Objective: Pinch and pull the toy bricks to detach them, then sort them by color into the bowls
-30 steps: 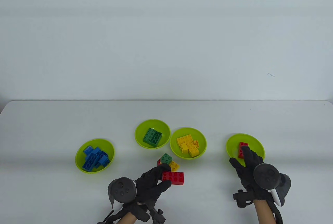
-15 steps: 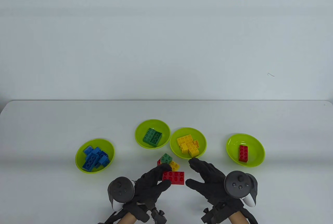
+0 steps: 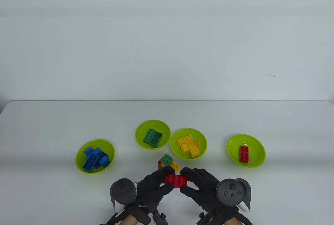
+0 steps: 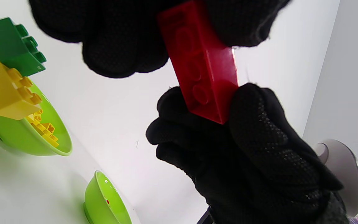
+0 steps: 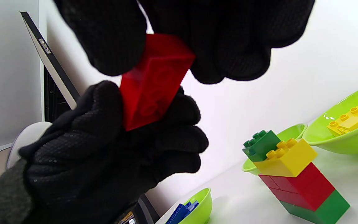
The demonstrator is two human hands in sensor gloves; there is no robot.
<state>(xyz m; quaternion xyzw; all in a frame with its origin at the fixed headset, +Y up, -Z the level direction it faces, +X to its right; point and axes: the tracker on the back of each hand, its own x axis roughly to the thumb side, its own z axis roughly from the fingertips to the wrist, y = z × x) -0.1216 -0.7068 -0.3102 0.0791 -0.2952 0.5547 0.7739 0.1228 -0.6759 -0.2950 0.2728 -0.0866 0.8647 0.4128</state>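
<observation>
Both gloved hands hold one red brick (image 3: 177,179) just above the table's front edge. My left hand (image 3: 169,178) pinches its left end and my right hand (image 3: 184,180) pinches its right end, thumbs on the near side. The wrist views show the red brick (image 4: 202,68) (image 5: 154,81) gripped between curled fingers of both hands. Behind it stands a small stack (image 3: 167,162) (image 5: 294,174) on the table: green on top, then yellow, red and green. Neither hand touches the stack.
Four lime bowls sit in an arc: the blue-brick bowl (image 3: 78,162), green-brick bowl (image 3: 139,140), yellow-brick bowl (image 3: 202,151) and a bowl (image 3: 257,159) with one red brick (image 3: 244,154). The table's far edge runs behind them.
My right hand left the red brick in the right bowl, swept left and took hold of the right end of the red brick in my left hand. The left hand barely moved.
</observation>
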